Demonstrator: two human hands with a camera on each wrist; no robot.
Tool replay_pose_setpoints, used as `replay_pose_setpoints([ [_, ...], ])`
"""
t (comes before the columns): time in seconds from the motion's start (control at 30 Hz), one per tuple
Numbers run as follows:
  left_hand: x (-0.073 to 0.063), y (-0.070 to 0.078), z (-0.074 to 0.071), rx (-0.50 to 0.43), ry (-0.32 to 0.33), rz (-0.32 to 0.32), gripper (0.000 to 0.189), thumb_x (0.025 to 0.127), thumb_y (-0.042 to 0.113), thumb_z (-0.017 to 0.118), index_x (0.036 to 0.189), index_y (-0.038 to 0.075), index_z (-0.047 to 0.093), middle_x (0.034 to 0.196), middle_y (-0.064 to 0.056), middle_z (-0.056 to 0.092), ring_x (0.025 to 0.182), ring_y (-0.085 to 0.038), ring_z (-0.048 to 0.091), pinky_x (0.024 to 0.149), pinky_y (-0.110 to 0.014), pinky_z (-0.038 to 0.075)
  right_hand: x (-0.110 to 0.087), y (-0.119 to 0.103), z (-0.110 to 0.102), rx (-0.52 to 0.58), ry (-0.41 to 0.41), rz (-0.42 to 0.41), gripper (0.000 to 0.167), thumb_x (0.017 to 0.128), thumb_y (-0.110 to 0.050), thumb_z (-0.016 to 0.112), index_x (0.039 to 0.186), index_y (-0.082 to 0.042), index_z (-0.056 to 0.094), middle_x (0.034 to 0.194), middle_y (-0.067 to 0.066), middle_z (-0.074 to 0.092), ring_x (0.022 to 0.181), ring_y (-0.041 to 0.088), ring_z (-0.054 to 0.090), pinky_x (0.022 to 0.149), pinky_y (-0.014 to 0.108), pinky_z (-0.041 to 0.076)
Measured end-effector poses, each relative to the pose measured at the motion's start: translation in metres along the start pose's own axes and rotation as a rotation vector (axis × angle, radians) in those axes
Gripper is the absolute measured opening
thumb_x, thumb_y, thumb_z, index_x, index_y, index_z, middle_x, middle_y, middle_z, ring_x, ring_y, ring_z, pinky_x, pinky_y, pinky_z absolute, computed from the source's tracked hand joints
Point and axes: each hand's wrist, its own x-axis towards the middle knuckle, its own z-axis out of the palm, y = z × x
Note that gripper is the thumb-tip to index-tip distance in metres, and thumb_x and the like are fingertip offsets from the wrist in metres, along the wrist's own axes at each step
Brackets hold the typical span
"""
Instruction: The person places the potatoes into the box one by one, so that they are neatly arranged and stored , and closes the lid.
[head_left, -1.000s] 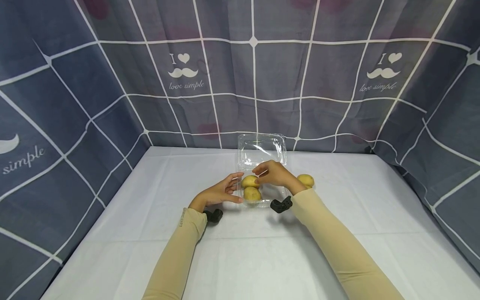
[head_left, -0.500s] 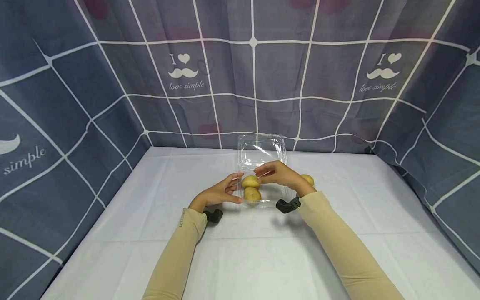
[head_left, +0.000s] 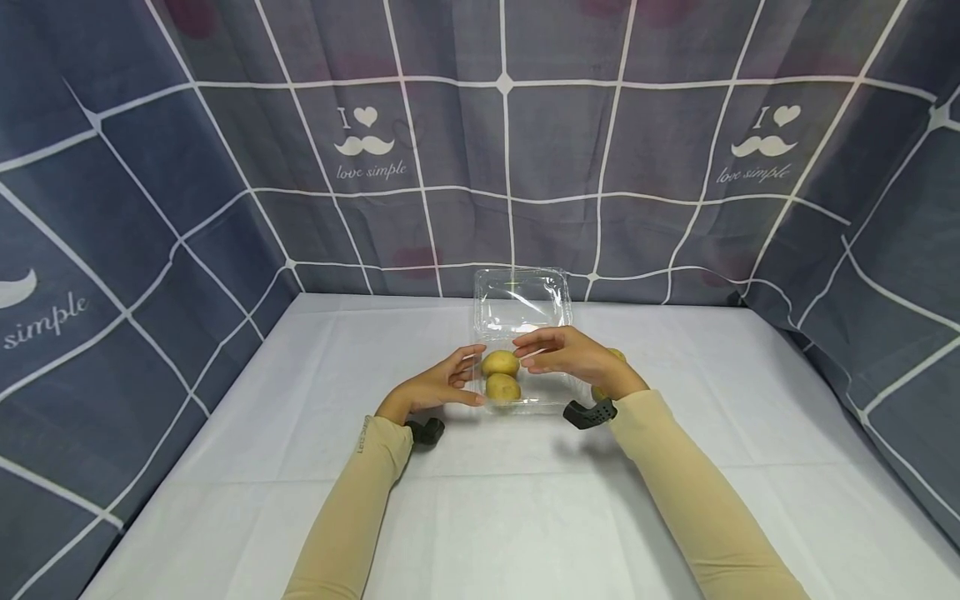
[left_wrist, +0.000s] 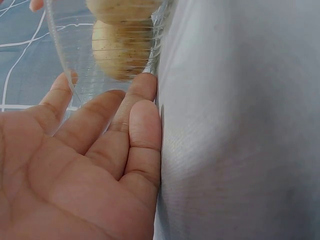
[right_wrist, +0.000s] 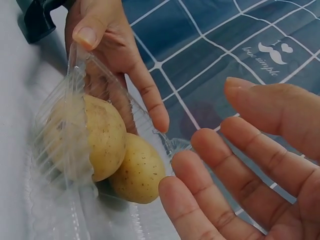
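A clear plastic clamshell box (head_left: 551,406) sits mid-table, its lid (head_left: 522,300) raised at the back. Two yellow potatoes lie along its left side, a back potato (head_left: 500,363) and a front potato (head_left: 503,387). My left hand (head_left: 431,390) spans the box's left end with extended fingers. Its fingers (left_wrist: 142,90) touch the clear wall in the left wrist view; its thumb is at the rim in the right wrist view. Over the box's right part hovers my right hand (head_left: 573,357), holding nothing. Its relaxed fingers (right_wrist: 182,200) are spread, apart from the potatoes.
Right of the box, one loose potato (head_left: 617,354) and another potato (head_left: 599,392) show partly behind the right hand and wrist. A white cloth (head_left: 480,517) covers the table. Grey checked curtains (head_left: 450,225) stand behind and on both sides.
The right hand has drawn back to the right from the back potato, and its fingers have loosened. The left hand and both potatoes in the box stay in place.
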Motion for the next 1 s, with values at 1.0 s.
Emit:
replay_pose_setpoints([
  [1.0,0.003,-0.006,-0.003,0.002,-0.012,0.016,0.099,0.097,0.001,0.077,0.173,0.009,0.015,0.177,-0.024,0.018,0.162,-0.043,0.023,0.132,-0.054,0.024,-0.034,0.009,-0.005,-0.066,0.266,-0.195,0.04,0.096,0.006,0.074,0.133,0.017,0.064,0.12,0.018,0.076,0.101,0.007,0.074,0.094,0.024,0.06],
])
